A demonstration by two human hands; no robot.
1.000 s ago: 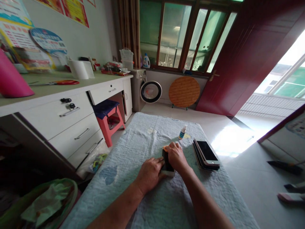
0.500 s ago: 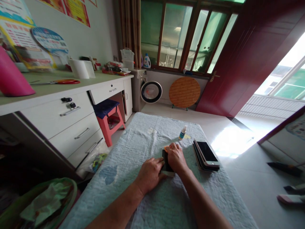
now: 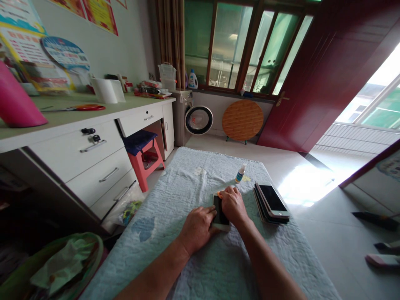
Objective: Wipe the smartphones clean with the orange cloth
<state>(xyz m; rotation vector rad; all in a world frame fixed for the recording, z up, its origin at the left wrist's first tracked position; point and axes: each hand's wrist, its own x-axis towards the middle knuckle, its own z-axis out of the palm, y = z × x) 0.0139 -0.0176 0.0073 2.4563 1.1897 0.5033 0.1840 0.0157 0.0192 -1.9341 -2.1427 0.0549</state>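
Note:
A dark-screened phone (image 3: 219, 215) lies flat on a pale quilted cloth (image 3: 187, 183) that covers the table. My left hand (image 3: 197, 227) rests on the cloth and pins the phone's near left edge with its fingertips. My right hand (image 3: 233, 205) presses down on the phone's screen, with a small orange piece (image 3: 219, 194) showing at its fingertips. What the orange piece is cannot be made out. Right of my right hand sits a stack of phones (image 3: 271, 201), apart from it.
A small dropper bottle (image 3: 240, 173) stands beyond the hands. Left is a white desk with drawers (image 3: 93, 154) and a red stool (image 3: 144, 157). A green bag (image 3: 59, 266) sits at the lower left. The tiled floor (image 3: 328, 216) lies to the right.
Nothing has visibly moved apart from a slight shift of the camera; both hands stay on the phone.

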